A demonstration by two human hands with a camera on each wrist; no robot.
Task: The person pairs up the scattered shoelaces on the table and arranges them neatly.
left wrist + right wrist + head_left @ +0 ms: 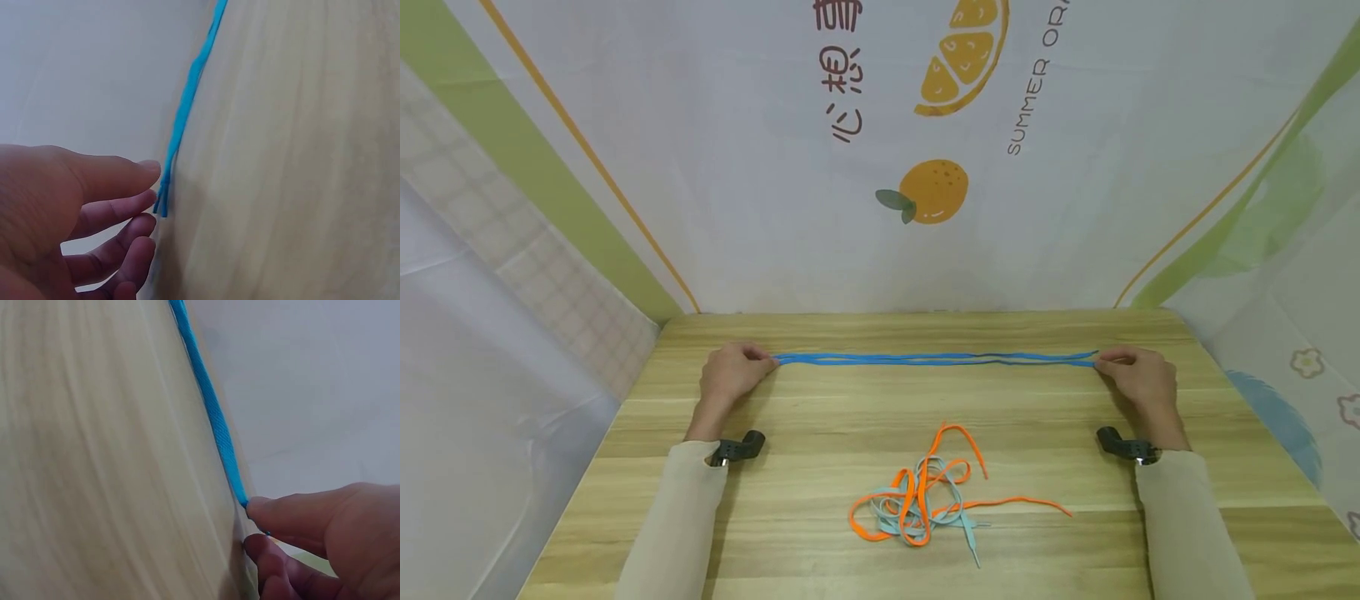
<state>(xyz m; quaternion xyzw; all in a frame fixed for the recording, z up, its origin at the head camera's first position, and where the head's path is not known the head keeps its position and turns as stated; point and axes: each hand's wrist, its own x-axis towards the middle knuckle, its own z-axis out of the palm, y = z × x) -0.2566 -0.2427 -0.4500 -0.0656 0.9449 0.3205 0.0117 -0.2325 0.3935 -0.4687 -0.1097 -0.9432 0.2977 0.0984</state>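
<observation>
Two strands of blue shoelace (pixel 887 360) run side by side, nearly straight, across the far part of the table. At their left end is my left hand (pixel 735 371); in the left wrist view its thumb and fingers are spread apart right beside two narrow lace tips (pixel 164 209). At the other end my right hand (pixel 1138 375) pinches the nearer strand between thumb and finger. The right wrist view shows the blue lace (pixel 215 422) passing under the thumb, a bit of its tip showing behind. The farther strand's tip lies just beyond those fingers.
Nearer to me, an orange shoelace (pixel 917 500) and a pale blue-green shoelace (pixel 972 542) lie in a loose tangle on the wooden table (pixel 790 517). A white printed cloth (pixel 760 208) hangs behind the far edge. Both wrists wear black cameras.
</observation>
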